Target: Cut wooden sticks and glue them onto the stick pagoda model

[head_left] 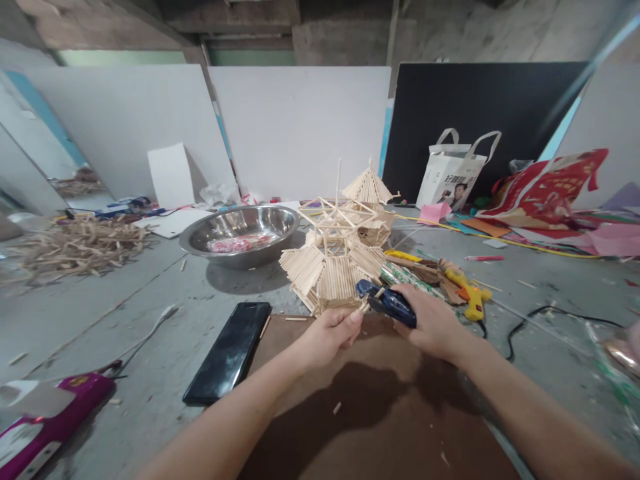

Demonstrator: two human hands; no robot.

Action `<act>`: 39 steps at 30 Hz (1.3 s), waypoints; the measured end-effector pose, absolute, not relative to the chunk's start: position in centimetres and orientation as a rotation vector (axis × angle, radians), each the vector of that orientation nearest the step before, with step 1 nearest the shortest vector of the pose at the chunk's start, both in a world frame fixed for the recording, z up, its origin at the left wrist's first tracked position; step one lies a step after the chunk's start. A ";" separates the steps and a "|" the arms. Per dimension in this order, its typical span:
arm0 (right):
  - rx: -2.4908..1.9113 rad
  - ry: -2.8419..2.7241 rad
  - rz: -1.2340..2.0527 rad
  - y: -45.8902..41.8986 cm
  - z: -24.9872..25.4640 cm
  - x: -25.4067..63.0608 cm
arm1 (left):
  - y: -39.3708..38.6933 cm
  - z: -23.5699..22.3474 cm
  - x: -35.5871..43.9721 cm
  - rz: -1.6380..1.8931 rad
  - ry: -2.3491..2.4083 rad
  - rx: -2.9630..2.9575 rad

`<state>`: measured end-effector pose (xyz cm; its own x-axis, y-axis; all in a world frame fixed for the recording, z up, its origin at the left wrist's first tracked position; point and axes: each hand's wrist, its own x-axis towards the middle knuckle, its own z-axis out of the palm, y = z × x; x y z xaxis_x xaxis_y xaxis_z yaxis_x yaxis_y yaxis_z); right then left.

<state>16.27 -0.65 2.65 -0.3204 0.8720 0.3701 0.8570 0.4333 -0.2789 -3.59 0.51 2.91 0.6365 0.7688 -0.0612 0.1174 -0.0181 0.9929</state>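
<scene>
My left hand (pixel 337 327) is closed in a pinch on a thin wooden stick (pixel 365 306) above the front edge of a brown board (pixel 380 400). My right hand (pixel 430 323) is wrapped around a dark blue hand cutter (pixel 395 305), its jaws at the stick right beside my left fingertips. Just behind both hands stands a model pavilion (pixel 337 277) built of pale sticks, with a slatted roof and an open frame on top. A second stick model (pixel 370 187) with a pointed roof rises behind it.
A black phone (pixel 227 353) lies at the board's left edge. Behind it is a steel basin (pixel 240 260) with a red-and-white packet. A yellow glue gun (pixel 470 297) with a black cord lies to the right. A stick pile (pixel 90 247) and a purple device (pixel 60 417) are left.
</scene>
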 end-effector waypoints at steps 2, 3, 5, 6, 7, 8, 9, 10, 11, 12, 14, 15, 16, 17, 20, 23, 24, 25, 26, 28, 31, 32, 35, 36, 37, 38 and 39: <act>-1.420 -2.253 0.052 -0.7 2.7 16.4 | 0.7 3.0 -3.9 0.504 0.694 1.382; -1.406 -2.265 0.051 -0.7 2.7 16.5 | 0.7 3.1 -4.1 0.448 0.668 1.320; -1.385 -2.290 0.053 -0.7 2.8 16.6 | 0.8 3.3 -4.3 0.363 0.626 1.225; -1.378 -2.302 0.058 -0.7 2.8 16.6 | 0.8 3.3 -4.4 0.341 0.610 1.193; -1.372 -2.312 0.065 -0.8 2.8 16.6 | 0.8 3.4 -4.5 0.330 0.599 1.172; -1.369 -2.319 0.073 -0.8 2.8 16.7 | 0.8 3.4 -4.5 0.325 0.595 1.163; -1.371 -2.321 0.081 -0.8 2.7 16.7 | 0.8 3.4 -4.5 0.321 0.598 1.168; -1.385 -2.317 0.089 -0.8 2.6 16.6 | 0.8 3.4 -4.4 0.324 0.609 1.192; -1.412 -2.308 0.098 -0.7 2.5 16.6 | 0.8 3.3 -4.3 0.338 0.631 1.236; -1.449 -2.294 0.106 -0.7 2.4 16.5 | 0.8 3.2 -4.1 0.370 0.665 1.298; -1.540 -2.255 0.112 -0.6 2.2 16.3 | 0.7 2.9 -3.7 0.501 0.773 1.472; -1.588 -2.235 0.109 -0.5 2.1 16.1 | 0.6 2.7 -3.4 0.593 0.846 1.572; -1.633 -2.217 0.106 -0.5 2.1 16.0 | 0.5 2.6 -3.2 0.691 0.929 1.676; -1.672 -2.200 0.106 -0.4 2.1 15.8 | 0.5 2.4 -3.0 0.785 1.019 1.772; -1.719 -2.152 0.123 -0.5 2.3 15.4 | 0.2 2.1 -2.7 0.940 1.248 1.982; -1.634 -2.137 0.171 -0.7 2.5 15.1 | 0.2 2.2 -2.8 0.943 1.311 2.049; -1.596 -2.138 0.186 -0.7 2.5 15.1 | 0.2 2.3 -2.8 0.934 1.295 2.046; -1.561 -2.140 0.197 -0.8 2.6 15.1 | 0.2 2.5 -2.8 0.921 1.265 2.035; -1.530 -2.145 0.203 -0.7 2.6 15.2 | 0.3 2.6 -2.9 0.905 1.226 2.017; -1.487 -2.159 0.187 -0.7 2.5 15.4 | 0.3 2.7 -2.9 0.867 1.142 1.965; -1.456 -2.194 0.123 -0.4 2.5 15.8 | 0.4 2.7 -2.9 0.807 1.027 1.842; -1.450 -2.207 0.102 -0.4 2.5 16.0 | 0.5 2.7 -3.0 0.786 0.990 1.785; -1.420 -2.237 0.085 -0.3 2.6 16.3 | 0.6 2.5 -3.3 0.680 0.854 1.583; -1.402 -2.247 0.093 -0.3 2.7 16.4 | 0.7 2.5 -3.5 0.628 0.804 1.507; -1.381 -2.258 0.101 -0.3 2.7 16.5 | 0.7 2.5 -3.6 0.570 0.752 1.429; -1.359 -2.270 0.108 -0.4 2.7 16.6 | 0.8 2.5 -3.8 0.512 0.705 1.355; -1.337 -2.283 0.111 -0.4 2.6 16.6 | 0.9 2.5 -4.0 0.460 0.664 1.289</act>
